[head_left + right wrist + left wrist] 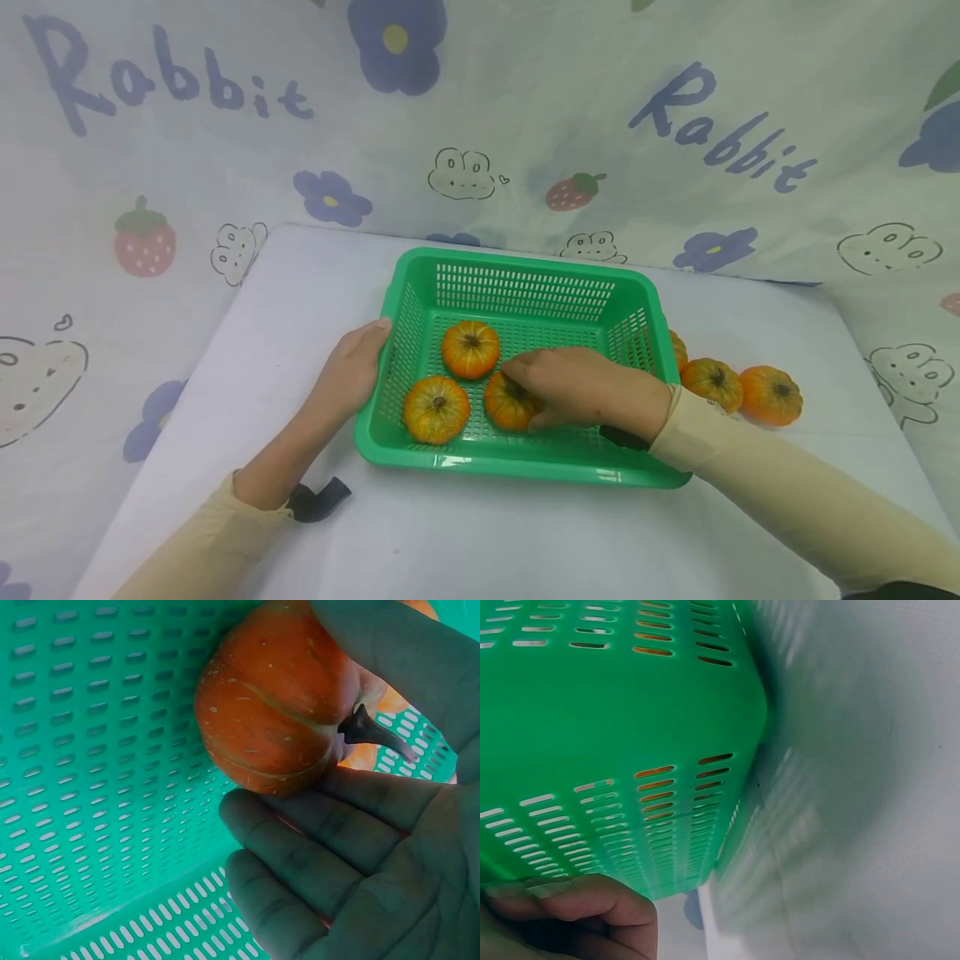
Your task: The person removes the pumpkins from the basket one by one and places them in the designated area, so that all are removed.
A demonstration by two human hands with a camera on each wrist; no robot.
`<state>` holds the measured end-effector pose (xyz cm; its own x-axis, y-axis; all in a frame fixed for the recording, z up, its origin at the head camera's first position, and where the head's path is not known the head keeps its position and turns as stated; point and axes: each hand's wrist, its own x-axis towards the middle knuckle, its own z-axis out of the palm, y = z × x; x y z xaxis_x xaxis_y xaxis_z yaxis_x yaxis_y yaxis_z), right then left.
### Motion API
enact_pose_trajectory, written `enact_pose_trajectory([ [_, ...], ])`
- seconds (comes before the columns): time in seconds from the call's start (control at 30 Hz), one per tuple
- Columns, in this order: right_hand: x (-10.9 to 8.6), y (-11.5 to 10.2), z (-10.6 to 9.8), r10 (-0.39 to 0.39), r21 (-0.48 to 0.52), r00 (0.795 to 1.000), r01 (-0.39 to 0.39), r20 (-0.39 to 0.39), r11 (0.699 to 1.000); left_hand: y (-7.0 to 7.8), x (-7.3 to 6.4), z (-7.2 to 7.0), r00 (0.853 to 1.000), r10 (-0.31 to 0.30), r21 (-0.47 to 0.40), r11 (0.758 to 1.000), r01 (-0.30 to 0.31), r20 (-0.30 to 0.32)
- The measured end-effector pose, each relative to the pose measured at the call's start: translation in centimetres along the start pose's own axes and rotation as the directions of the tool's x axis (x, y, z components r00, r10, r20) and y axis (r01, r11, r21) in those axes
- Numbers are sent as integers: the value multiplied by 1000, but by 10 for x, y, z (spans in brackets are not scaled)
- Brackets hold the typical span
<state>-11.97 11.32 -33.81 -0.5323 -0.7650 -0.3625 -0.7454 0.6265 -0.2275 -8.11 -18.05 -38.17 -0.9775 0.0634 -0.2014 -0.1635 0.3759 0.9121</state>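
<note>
A green plastic basket (525, 475) with slotted walls stands on the white table. My left hand (341, 375) holds its left rim; in the left wrist view, curled fingers (604, 904) show beside the slotted wall. Inside, my right hand (581, 383) grips a small orange pumpkin (504, 408) from above. The right wrist view shows thumb and fingers on either side of this pumpkin (270, 705), its dark stem towards the palm. Two more small pumpkins sit in the basket's left part, one at the back (470, 350) and one at the front (437, 410).
Right of the basket, small pumpkins lie in a row on the table: a middle one (712, 383), an outer one (771, 396), and one partly hidden behind the basket wall (678, 348). A printed cloth (480, 108) hangs behind the table.
</note>
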Motion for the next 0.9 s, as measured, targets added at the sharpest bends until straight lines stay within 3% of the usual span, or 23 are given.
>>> enact_pose_trajectory([
  [0.9, 4, 2, 3, -2, 1, 1000, 2, 8, 1000, -1, 2, -1, 1000, 4, -2, 1000, -4, 8],
])
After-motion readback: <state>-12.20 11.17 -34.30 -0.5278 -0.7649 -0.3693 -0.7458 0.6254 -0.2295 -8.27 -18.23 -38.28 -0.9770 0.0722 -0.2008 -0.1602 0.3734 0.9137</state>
